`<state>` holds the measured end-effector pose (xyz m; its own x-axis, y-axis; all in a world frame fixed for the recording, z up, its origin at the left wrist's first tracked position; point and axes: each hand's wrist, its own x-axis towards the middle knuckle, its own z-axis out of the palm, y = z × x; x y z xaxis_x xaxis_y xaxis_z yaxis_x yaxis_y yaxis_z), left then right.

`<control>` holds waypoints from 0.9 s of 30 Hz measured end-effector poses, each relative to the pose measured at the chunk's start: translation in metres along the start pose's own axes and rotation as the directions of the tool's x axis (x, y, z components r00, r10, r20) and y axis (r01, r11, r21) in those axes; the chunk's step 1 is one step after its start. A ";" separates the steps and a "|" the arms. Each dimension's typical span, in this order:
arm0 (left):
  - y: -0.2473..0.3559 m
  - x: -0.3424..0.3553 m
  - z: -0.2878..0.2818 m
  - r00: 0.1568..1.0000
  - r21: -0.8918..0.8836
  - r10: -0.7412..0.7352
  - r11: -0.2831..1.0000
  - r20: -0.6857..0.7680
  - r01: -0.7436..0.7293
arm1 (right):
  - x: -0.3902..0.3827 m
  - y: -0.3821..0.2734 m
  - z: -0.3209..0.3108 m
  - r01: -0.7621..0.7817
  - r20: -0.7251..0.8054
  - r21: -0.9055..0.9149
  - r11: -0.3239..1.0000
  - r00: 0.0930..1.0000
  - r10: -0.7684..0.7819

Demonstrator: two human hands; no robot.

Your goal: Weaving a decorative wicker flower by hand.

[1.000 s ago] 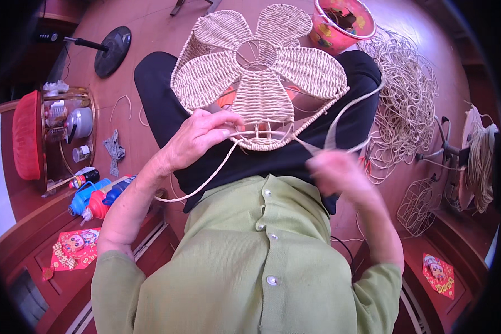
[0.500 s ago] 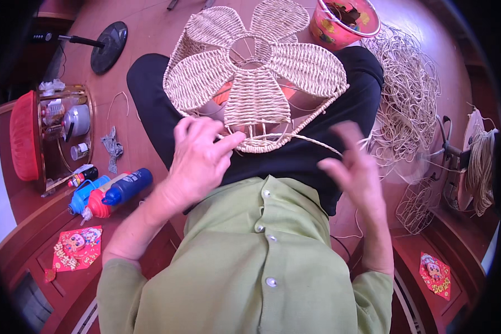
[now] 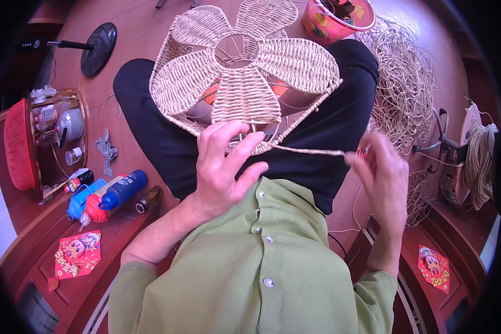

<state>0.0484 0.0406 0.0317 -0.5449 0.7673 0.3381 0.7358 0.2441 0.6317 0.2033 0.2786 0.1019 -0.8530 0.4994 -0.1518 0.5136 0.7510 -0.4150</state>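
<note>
A woven cord basket (image 3: 245, 94) with flower-petal panels around an open ring lies across my lap. My left hand (image 3: 222, 167) has its fingers curled over the basket's near rim, below the front petal; the thumb stands apart. A strand of twisted cord (image 3: 309, 150) runs nearly straight to the right from that rim. My right hand (image 3: 381, 167) pinches the strand's other end between thumb and fingers, beyond my right thigh. A small red thing shows by the right fingertips; its kind is hidden.
A big heap of loose cord (image 3: 403, 83) lies at right, by a pink bucket (image 3: 323, 25) and a reel of cord (image 3: 480, 161). At left are a black round stand base (image 3: 100, 50), a rack (image 3: 83, 111) with a kettle, and flasks (image 3: 125, 189).
My right hand has moved right and closed on the cord, which now runs straighter. My left hand has shifted right along the rim. The view has shifted slightly.
</note>
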 end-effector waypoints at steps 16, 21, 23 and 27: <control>-0.010 0.039 -0.028 0.911 -0.160 -0.343 0.910 0.231 0.383 | 0.044 -0.037 0.053 -0.083 0.308 0.691 0.718 0.932 -0.189; -0.007 0.049 0.005 0.908 0.045 -0.244 0.969 0.340 0.244 | 0.062 -0.029 0.081 0.213 0.230 0.591 0.778 0.880 -0.415; -0.010 0.051 0.012 0.919 0.026 -0.198 0.979 0.342 0.202 | 0.068 -0.033 0.076 0.169 0.226 0.582 0.795 0.906 -0.358; -0.011 0.046 -0.006 0.977 -0.163 -0.184 0.966 0.106 0.199 | 0.065 -0.036 0.071 0.156 0.115 0.541 0.826 0.960 -0.256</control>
<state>0.0132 0.0699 0.0446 -0.6253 0.7676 0.1406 0.5370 0.2925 0.7913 0.1232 0.2537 0.0433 -0.9610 0.2370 -0.1425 0.2409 0.4646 -0.8521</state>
